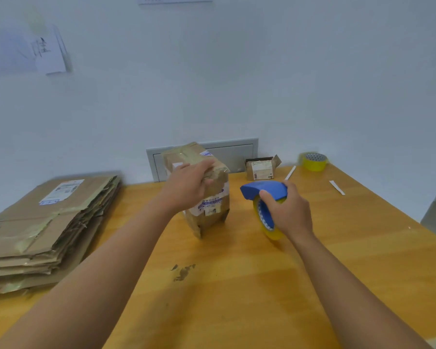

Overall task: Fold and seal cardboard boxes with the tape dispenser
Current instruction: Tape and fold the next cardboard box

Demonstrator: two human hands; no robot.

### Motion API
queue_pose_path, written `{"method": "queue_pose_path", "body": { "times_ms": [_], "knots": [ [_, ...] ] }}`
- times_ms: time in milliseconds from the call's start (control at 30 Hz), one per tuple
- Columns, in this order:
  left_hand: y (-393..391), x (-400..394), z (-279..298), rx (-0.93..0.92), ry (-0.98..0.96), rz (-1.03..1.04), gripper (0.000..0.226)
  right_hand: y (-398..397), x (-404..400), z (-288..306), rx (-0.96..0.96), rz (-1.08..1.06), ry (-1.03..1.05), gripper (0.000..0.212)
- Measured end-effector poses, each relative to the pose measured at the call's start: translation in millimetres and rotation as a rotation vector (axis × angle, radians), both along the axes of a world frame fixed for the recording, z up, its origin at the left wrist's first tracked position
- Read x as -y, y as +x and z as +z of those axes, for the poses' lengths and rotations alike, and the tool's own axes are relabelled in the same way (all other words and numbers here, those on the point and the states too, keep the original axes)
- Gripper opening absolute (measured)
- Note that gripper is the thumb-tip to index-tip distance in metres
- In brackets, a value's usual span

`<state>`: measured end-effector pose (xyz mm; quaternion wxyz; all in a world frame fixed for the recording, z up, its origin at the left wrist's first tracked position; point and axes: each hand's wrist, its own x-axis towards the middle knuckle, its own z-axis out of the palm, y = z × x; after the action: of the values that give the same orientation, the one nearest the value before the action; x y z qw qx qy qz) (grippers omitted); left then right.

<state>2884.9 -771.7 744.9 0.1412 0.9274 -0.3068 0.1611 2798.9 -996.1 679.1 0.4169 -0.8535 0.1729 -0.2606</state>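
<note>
I see the cardboard box [207,190] standing upright just left of the frame's centre on the wooden bench [237,285], its top flaps folded over and crumpled, printed tape across its front. My left hand [186,185] rests on top of it, fingers curled over the near upper edge and gripping the flap. Just right of the box, apart from it, my right hand [291,212] grips the blue tape dispenser [264,191], fingers wrapped round its yellow roll, which sits on edge touching the bench.

At the left edge of the frame lies a stack of flattened cartons [40,227]. Toward the upper right, near the wall, sit a small opened box [261,168] and a spare yellow tape roll [314,161], with two white strips [336,187] between them and the bench's right side.
</note>
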Motion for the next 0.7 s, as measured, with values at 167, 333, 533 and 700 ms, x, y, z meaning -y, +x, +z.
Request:
{"method": "queue_pose_path", "body": {
  "times_ms": [167, 333, 533, 700],
  "knots": [
    [3.4, -14.1, -7.3, 0.01, 0.024, 0.046, 0.05, 12.5, -18.7, -23.8, 0.037, 0.003, 0.051, 0.071],
    [8.8, -18.7, -5.5, 0.033, 0.043, 0.066, 0.054, 14.7, -29.2, -35.1, 0.049, 0.013, 0.048, 0.073],
    [11.2, -30.0, -8.9, 0.046, 0.061, 0.073, 0.05, 17.7, -28.6, -38.0, 0.016, 0.035, -0.003, 0.073],
    [7.4, -29.1, -9.5, 0.083, -0.003, 0.04, 0.039, 13.2, -26.6, -38.4, -0.02, 0.044, -0.023, 0.078]
  ]
}}
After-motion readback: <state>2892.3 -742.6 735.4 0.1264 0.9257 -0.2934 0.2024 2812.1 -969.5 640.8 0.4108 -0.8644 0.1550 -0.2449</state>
